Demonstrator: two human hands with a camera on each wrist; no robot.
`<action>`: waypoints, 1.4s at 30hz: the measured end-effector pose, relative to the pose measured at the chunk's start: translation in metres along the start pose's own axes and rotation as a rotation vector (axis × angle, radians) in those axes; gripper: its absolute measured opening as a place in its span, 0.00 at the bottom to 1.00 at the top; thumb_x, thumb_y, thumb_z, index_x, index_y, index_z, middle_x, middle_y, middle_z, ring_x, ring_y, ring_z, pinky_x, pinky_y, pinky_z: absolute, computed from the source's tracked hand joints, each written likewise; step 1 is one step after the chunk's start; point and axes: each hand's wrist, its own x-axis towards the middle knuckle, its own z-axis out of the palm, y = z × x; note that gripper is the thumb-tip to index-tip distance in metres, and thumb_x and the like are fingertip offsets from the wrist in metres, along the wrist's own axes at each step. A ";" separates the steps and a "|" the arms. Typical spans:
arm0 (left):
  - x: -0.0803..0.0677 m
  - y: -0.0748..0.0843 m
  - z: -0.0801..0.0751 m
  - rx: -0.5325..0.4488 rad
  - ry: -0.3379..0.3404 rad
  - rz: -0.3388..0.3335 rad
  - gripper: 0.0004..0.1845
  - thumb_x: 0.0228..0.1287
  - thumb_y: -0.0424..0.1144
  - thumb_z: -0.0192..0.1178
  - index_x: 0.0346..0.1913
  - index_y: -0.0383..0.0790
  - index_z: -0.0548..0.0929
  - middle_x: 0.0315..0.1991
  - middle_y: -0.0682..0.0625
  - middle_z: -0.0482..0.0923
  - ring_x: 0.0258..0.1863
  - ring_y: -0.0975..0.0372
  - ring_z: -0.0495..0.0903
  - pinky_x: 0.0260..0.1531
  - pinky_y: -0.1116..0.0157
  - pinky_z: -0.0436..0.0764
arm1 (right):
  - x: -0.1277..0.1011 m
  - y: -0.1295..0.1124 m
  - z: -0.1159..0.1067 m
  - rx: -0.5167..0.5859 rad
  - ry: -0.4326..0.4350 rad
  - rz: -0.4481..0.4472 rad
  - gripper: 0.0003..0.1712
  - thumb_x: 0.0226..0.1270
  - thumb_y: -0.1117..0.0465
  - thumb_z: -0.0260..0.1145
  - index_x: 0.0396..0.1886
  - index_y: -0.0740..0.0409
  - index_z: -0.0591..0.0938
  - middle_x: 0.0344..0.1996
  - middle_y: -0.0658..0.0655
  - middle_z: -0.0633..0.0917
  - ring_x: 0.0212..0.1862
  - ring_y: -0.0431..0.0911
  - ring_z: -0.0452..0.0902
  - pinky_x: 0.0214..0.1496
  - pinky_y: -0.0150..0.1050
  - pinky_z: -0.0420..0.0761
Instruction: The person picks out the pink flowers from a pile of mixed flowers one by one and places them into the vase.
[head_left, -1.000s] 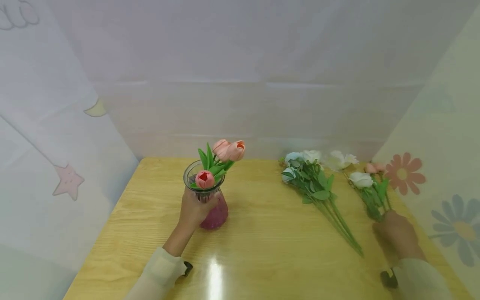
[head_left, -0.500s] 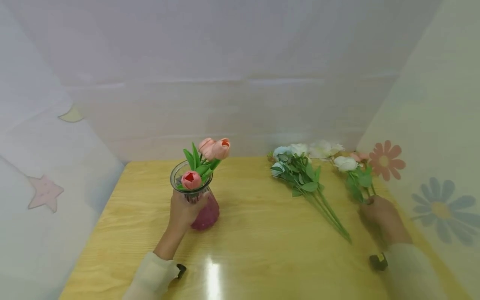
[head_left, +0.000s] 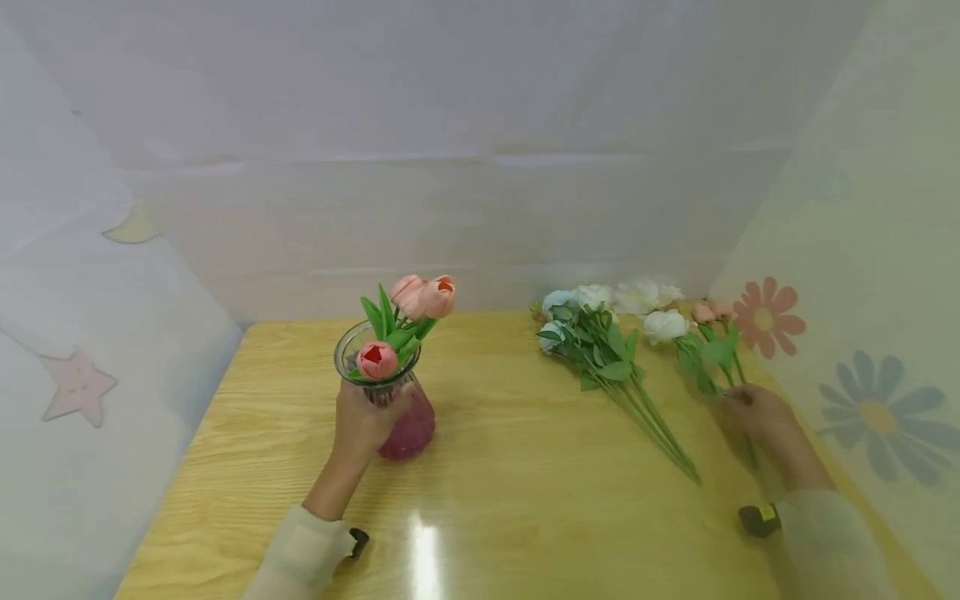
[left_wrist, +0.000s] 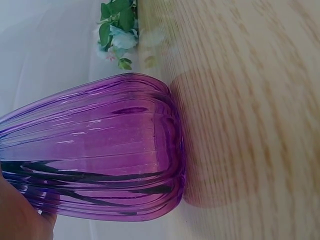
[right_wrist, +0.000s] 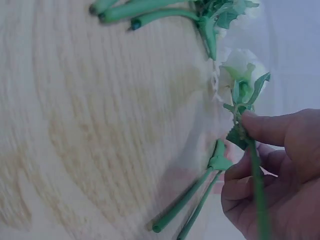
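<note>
My left hand grips the neck of a ribbed glass vase, clear at the rim and purple below. Pink tulips with green leaves stand in it. Seen from the left wrist, the vase is upright on the wood, with dark stems inside. On the right, my right hand pinches the stem of a white rose between thumb and forefinger. In the right wrist view the rose's stem runs down past the palm, and two other green stems lie beneath the hand.
Blue and white flowers with long stems lie right of the middle of the table. Small pink flowers lie near the back right corner. Pale fabric walls stand behind and at both sides.
The head view has turned slightly right. My right hand has lifted the white rose, which has shifted left, apart from the pink flowers. The left hand keeps its grip on the vase.
</note>
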 end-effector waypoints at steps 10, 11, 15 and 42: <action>0.000 -0.001 -0.004 -0.017 -0.005 0.004 0.41 0.51 0.36 0.74 0.67 0.33 0.66 0.58 0.38 0.77 0.58 0.49 0.77 0.63 0.45 0.75 | -0.005 -0.021 0.000 0.057 0.112 0.002 0.37 0.80 0.43 0.47 0.64 0.77 0.67 0.57 0.83 0.71 0.52 0.73 0.73 0.44 0.61 0.79; 0.000 -0.001 -0.004 -0.014 -0.006 0.001 0.41 0.51 0.37 0.75 0.67 0.33 0.66 0.58 0.37 0.77 0.58 0.49 0.77 0.63 0.45 0.75 | -0.005 -0.023 0.002 0.066 0.122 0.008 0.37 0.80 0.44 0.47 0.64 0.77 0.68 0.57 0.83 0.71 0.51 0.73 0.73 0.43 0.60 0.79; -0.002 -0.002 -0.004 -0.017 -0.013 -0.015 0.41 0.52 0.37 0.75 0.66 0.33 0.66 0.58 0.37 0.77 0.58 0.49 0.77 0.63 0.45 0.74 | -0.004 -0.031 0.009 0.094 0.145 0.014 0.34 0.81 0.47 0.47 0.64 0.76 0.68 0.54 0.80 0.74 0.49 0.70 0.75 0.39 0.54 0.81; 0.001 -0.003 -0.001 -0.009 -0.003 0.021 0.39 0.50 0.37 0.74 0.64 0.32 0.68 0.54 0.39 0.79 0.54 0.53 0.78 0.59 0.48 0.77 | 0.017 -0.039 0.047 0.039 0.121 -0.054 0.27 0.77 0.58 0.47 0.65 0.76 0.67 0.51 0.78 0.78 0.48 0.69 0.78 0.43 0.58 0.80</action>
